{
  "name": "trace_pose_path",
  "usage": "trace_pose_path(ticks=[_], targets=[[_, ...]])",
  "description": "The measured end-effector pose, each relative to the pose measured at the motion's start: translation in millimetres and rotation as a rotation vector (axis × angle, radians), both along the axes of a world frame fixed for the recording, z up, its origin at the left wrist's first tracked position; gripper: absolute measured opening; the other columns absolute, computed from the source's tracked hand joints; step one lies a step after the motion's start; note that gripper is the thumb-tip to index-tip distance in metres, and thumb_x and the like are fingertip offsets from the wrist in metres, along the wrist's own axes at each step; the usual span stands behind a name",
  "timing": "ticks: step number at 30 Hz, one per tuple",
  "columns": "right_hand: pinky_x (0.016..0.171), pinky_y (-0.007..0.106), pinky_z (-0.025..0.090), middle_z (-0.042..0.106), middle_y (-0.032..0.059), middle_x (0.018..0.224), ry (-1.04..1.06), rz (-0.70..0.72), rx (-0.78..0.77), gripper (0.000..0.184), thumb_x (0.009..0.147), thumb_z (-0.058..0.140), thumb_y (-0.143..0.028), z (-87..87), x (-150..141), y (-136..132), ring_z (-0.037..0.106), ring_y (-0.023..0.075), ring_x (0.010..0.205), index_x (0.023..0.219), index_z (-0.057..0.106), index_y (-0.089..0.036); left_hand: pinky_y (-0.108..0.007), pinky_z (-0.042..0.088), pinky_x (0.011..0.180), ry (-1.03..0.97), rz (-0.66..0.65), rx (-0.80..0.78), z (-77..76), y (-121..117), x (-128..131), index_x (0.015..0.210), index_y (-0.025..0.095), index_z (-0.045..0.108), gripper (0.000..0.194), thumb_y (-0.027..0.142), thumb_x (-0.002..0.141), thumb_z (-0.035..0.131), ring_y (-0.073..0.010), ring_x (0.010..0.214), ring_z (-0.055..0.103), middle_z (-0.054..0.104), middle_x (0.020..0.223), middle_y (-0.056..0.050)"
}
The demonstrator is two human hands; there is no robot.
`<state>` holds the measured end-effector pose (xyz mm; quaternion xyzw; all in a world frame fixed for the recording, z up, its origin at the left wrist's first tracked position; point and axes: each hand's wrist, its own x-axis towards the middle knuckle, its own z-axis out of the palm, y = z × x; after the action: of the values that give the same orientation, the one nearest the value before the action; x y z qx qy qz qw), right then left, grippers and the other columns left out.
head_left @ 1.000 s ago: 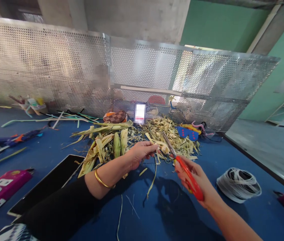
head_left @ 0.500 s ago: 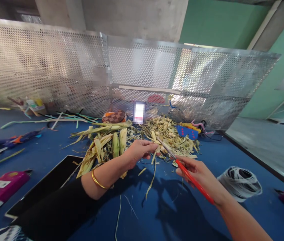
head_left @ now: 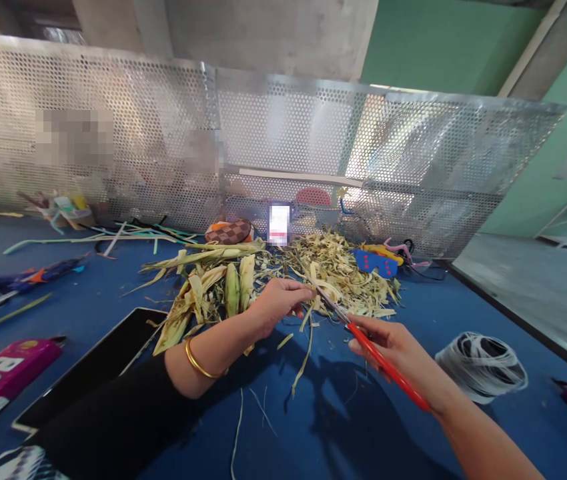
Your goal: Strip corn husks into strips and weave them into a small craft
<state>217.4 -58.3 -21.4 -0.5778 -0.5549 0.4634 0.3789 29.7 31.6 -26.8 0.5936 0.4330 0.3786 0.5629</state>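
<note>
My left hand (head_left: 281, 303), with a gold bangle on the wrist, pinches a pale corn husk strip (head_left: 313, 272) between thumb and fingers. A thin tail of husk (head_left: 305, 363) shows below the fingertips; whether it joins the pinched strip I cannot tell. In my right hand (head_left: 393, 340) are red-handled scissors (head_left: 381, 363), their blades pointing up and left at the husk beside my left fingertips. Behind the hands lies a heap of shredded husk (head_left: 353, 283). Larger corn husks (head_left: 203, 293) lie in a pile behind my left forearm.
A dark flat tablet-like slab (head_left: 96, 367) and a magenta power strip (head_left: 11, 380) lie at left. White cord coils (head_left: 481, 367) stand at right. A lit phone (head_left: 279, 223) leans near the perforated metal screen (head_left: 283, 127). A blue item with red dots (head_left: 374, 263) sits by the heap.
The scissor blades have come slightly lower and closer to my left fingertips, against the husk strip. Both hands otherwise keep nearly the same place and hold.
</note>
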Motion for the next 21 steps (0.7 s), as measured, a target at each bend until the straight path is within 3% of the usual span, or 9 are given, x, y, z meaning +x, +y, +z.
trace_pose_path(ticks=[6, 16, 21], targets=[[0.035, 0.019, 0.025, 0.034, -0.01, 0.041, 0.043, 0.02, -0.028, 0.057, 0.057, 0.076, -0.045, -3.6, -0.1, 1.2, 0.028, 0.0049, 0.036, 0.105, 0.069, -0.014, -0.021, 0.03, 0.047, -0.007, -0.016, -0.012, -2.3, 0.8, -0.1, 0.06, 0.016, 0.065, 0.016, 0.032, 0.065, 0.064, -0.0066, 0.041, 0.045, 0.048, 0.043, 0.006], [0.032, 0.019, 0.021, 0.033, -0.0105, 0.038, 0.065, -0.008, 0.007, 0.06, 0.058, 0.077, -0.046, -22.3, 5.6, 6.7, 0.026, 0.0047, 0.032, 0.109, 0.067, -0.015, -0.022, 0.031, 0.047, -0.051, -0.006, -0.078, -6.2, 3.1, 0.2, 0.067, 0.015, 0.069, 0.021, 0.035, 0.064, 0.07, -0.0069, 0.044, 0.047, 0.05, 0.049, 0.005], [0.032, 0.019, 0.025, 0.043, -0.0084, 0.042, 0.118, -0.174, 0.09, 0.069, 0.052, 0.079, -0.047, -17.8, 2.1, 8.3, 0.033, 0.0056, 0.033, 0.11, 0.065, -0.014, -0.02, 0.036, 0.052, -0.212, -0.029, -0.179, -2.7, 0.4, 0.7, 0.074, 0.014, 0.068, 0.024, 0.035, 0.064, 0.075, -0.0058, 0.05, 0.05, 0.056, 0.057, 0.003]])
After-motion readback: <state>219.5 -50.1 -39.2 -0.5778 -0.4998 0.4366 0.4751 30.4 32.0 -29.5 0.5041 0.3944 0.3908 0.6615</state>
